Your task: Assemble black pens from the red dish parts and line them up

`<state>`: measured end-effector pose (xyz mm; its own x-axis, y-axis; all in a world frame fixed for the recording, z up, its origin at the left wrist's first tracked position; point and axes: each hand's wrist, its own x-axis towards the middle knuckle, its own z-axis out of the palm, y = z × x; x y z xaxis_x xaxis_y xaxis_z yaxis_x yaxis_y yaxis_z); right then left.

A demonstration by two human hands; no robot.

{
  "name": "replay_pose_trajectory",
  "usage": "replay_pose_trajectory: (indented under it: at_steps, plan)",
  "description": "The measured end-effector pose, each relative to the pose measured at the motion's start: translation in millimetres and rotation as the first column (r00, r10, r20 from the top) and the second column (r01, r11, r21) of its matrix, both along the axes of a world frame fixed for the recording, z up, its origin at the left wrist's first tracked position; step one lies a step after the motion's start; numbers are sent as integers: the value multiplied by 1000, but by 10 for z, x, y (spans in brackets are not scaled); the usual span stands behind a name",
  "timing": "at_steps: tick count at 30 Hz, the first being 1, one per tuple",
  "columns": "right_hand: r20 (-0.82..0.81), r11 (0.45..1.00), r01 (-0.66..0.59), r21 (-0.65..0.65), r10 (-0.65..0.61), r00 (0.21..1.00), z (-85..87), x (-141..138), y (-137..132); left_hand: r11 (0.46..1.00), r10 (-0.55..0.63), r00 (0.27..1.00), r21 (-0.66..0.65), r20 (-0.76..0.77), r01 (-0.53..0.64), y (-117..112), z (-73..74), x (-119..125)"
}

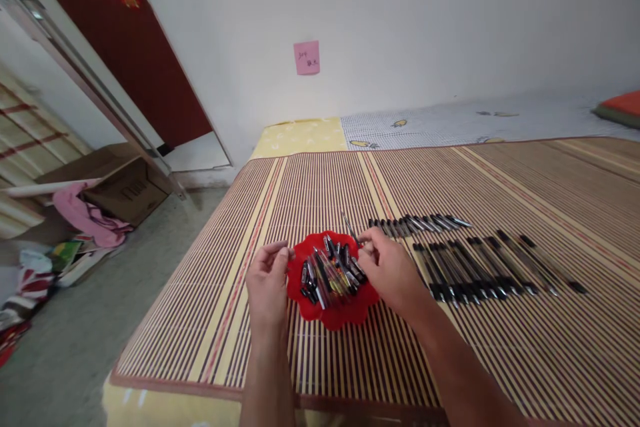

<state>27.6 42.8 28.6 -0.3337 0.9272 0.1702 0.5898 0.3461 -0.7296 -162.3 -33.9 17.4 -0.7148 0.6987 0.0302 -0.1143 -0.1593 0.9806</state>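
A red scalloped dish (333, 320) sits on the striped mat, filled with a jumble of pen parts (327, 273), among them black caps and clear barrels. At the dish's left edge is my left hand (267, 277), fingers curled and thumb close to the index finger; what lies between them, if anything, I cannot make out. My right hand (387, 267) is at the right rim, its fingers pinched on a slim pen (350, 225) that points up and to the left. Beyond that hand lies a row of short pen parts (425, 223). Longer pens (465, 273) lie side by side to the right.
The striped mat (240, 320) covers a bed, with patterned cloth (420, 130) along the wall. A pink note (307, 57) is stuck on the wall. On the floor at left stands a cardboard box (127, 190) beside pink cloth (90, 217). An orange item (620, 107) lies far right.
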Motion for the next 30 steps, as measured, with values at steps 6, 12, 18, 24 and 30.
replay_pose_trajectory:
  at_steps: [6, 12, 18, 24, 30]
  plan:
    - [-153, 994, -55, 98, 69, 986, -63, 44, 19, 985, -163, 947, -102, -275, 140, 6, 2, 112]
    - [-197, 959, -277, 58, 283, 939, -57, -10, -24, 990, -139, 974, -49, -179, 133, -4, 2, 96]
    - [-283, 964, -158, 213, 216, 935, 10, 16, -22, 990, -140, 983, -42, -120, 136, -1, 44, 125]
    - [-237, 837, 89, 540, 50, 970, 102, 85, -27, 986, -162, 979, -57, -127, 156, -14, 27, 113]
    - [253, 954, -266, 137, 225, 941, 5, -38, -127, 989, -145, 982, -59, -121, 138, -12, 27, 107]
